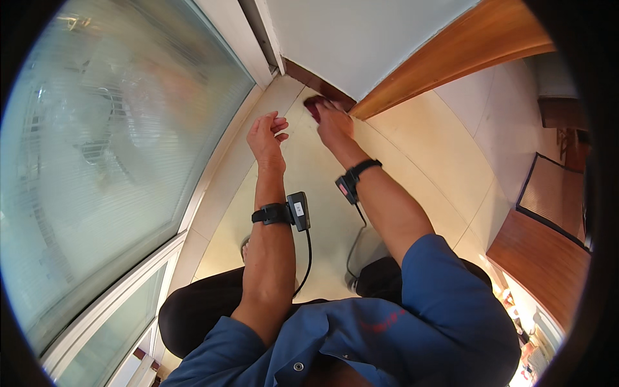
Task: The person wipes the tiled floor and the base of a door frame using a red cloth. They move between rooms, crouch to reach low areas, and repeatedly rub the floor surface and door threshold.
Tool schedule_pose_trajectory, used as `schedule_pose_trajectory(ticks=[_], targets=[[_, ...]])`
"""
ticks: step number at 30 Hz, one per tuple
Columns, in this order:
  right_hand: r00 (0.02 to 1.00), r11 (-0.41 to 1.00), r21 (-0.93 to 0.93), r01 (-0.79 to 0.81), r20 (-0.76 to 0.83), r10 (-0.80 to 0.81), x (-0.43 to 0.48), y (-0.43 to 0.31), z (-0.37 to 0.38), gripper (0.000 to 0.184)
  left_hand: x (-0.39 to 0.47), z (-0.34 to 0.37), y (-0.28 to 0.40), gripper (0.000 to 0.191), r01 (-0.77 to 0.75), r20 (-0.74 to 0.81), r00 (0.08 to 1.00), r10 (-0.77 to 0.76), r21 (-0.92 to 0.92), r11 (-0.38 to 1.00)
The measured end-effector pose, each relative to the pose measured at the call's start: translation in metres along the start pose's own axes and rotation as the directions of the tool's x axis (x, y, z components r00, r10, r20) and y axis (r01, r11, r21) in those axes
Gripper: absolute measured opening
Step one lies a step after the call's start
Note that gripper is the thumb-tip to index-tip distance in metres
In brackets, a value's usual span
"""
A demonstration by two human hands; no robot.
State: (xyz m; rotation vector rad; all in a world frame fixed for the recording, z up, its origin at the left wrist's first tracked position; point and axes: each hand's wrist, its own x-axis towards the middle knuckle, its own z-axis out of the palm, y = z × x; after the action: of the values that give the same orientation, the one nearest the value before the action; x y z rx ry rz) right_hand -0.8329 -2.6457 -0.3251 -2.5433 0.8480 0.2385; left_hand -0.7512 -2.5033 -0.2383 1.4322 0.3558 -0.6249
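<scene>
My right hand [335, 122] grips a dark red cloth [313, 106], holding it low by the brown baseboard [302, 76] where the white wall meets the tiled floor [300, 184]. The cloth's far part is partly hidden under the fingers. My left hand [269, 135] is held over the floor to the left, fingers loosely curled and apart, with nothing in it. Each forearm wears a black strap with a small black device and a cable.
A frosted glass panel [121, 126] in a white frame rises on the left. The wooden door trim [435, 53] stands just right of the cloth. Farther right are a brown wooden surface [541, 261] and a dark-edged mesh panel [551, 193].
</scene>
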Motion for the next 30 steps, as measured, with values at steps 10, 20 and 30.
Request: schedule_pose_trajectory(ticks=[10, 20, 30], targets=[[0.997, 0.988, 0.136, 0.068, 0.014, -0.070, 0.036, -0.022, 0.007, 0.044, -0.006, 0.003, 0.005, 0.023, 0.031, -0.022, 0.999, -0.031, 0.013, 0.999], [0.833, 0.044, 0.841, -0.539, 0.540, -0.117, -0.055, -0.025, -0.002, 0.043, -0.003, -0.019, -0.022, 0.038, 0.123, 0.003, 0.992, -0.128, 0.259, 0.958], [0.845, -0.104, 0.846, -0.522, 0.497, -0.196, -0.087, -0.001, -0.030, 0.035, 0.007, -0.024, -0.055, 0.012, 0.138, -0.075, 0.990, -0.121, 0.295, 0.946]])
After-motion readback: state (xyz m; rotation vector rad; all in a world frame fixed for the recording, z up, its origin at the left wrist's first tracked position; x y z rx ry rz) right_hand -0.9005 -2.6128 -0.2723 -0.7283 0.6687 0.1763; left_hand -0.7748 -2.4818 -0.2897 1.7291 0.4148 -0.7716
